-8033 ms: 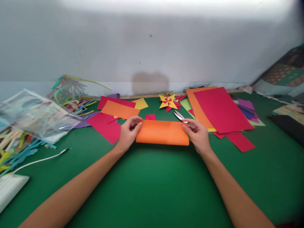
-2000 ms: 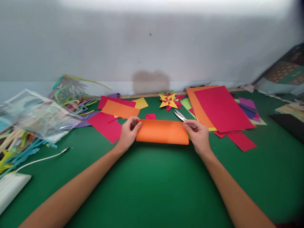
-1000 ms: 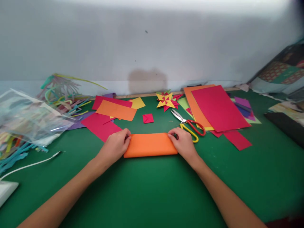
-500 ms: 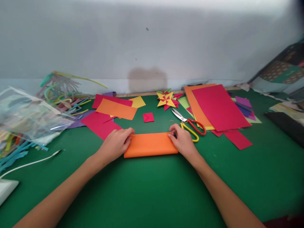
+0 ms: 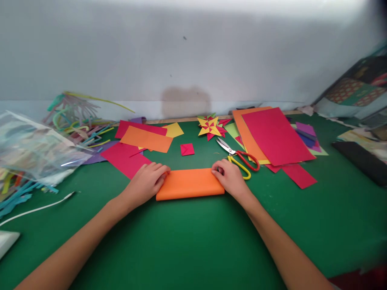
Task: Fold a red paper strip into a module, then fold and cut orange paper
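A folded sheet of orange paper (image 5: pixel 190 184) lies on the green table (image 5: pixel 181 241), its rounded fold toward me. My left hand (image 5: pixel 148 180) grips its far left corner between thumb and fingers. At the far right corner, my right hand (image 5: pixel 230 177) pinches the paper's edge. Scissors (image 5: pixel 232 152) with one red and one yellow handle lie slightly open just beyond my right hand. Beyond the orange paper rests a small folded red square (image 5: pixel 187 149).
Red sheets (image 5: pixel 276 135) and orange ones are stacked at the right, near a black object (image 5: pixel 361 161). Yellow and red paper stars (image 5: pixel 209 127) lie at the back. Left are an orange strip (image 5: pixel 146 139), a clear plastic bag (image 5: pixel 39 145) and a white cable (image 5: pixel 39 208).
The view has shifted slightly. My right fingers have closed down onto the far edge of the orange paper, and my left fingers lie a little flatter on its corner.
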`<state>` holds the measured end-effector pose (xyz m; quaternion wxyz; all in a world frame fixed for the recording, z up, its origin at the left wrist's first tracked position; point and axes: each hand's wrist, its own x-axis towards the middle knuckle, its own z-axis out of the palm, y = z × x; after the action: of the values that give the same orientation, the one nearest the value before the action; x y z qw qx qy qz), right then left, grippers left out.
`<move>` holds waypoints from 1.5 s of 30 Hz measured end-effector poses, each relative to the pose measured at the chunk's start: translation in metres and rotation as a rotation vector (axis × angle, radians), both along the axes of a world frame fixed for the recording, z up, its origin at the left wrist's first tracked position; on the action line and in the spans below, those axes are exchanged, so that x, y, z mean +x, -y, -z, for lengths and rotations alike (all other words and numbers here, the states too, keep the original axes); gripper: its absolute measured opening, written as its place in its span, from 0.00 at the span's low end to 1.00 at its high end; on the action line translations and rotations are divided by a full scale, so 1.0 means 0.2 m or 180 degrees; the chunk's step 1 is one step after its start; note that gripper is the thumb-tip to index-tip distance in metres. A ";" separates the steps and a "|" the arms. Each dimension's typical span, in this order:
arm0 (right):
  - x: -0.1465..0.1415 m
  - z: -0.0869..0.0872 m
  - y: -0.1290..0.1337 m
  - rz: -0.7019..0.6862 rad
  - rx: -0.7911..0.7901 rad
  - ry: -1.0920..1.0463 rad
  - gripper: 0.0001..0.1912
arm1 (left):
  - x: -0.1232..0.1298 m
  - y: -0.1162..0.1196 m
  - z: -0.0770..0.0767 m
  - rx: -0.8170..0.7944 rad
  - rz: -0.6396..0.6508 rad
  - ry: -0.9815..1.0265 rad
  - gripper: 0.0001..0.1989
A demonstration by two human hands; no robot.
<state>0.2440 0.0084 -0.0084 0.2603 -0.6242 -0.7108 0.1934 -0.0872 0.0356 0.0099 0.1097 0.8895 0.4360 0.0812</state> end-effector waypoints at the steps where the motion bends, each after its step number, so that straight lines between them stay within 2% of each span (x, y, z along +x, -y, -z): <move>1: 0.00 0.00 0.00 -0.0001 0.0004 -0.0017 0.05 | 0.00 0.00 0.00 0.0008 0.0003 -0.0011 0.12; 9: 0.00 0.01 0.00 -0.0028 0.0030 0.0016 0.06 | -0.01 -0.03 0.01 0.0134 -0.0098 0.0095 0.11; 15: 0.01 0.01 0.00 -0.0062 0.0060 0.0043 0.06 | -0.03 -0.07 -0.02 -0.0127 -0.0185 0.0188 0.12; 19: 0.01 0.02 0.00 -0.0072 0.0057 0.0026 0.06 | -0.02 -0.08 -0.03 -0.0169 0.0014 0.0142 0.07; 25: 0.01 0.02 0.00 -0.0073 0.0035 0.0004 0.06 | 0.01 -0.10 -0.09 -0.0231 0.0663 -0.0006 0.20; 33: 0.01 0.01 -0.01 -0.0079 0.0024 -0.0011 0.06 | 0.08 -0.10 -0.19 -0.0315 0.1111 -0.0234 0.30; 39: 0.01 0.01 0.00 -0.0070 0.0021 -0.0033 0.06 | 0.14 -0.07 -0.19 -0.0027 0.1296 -0.0472 0.40; 45: 0.01 0.01 -0.01 -0.0089 0.0010 -0.0008 0.06 | 0.19 -0.07 -0.20 0.0112 0.1329 -0.0649 0.39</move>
<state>0.2458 0.0095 -0.0098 0.2595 -0.6135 -0.7194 0.1967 -0.0492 0.0488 0.0494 0.0641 0.9658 0.2499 -0.0259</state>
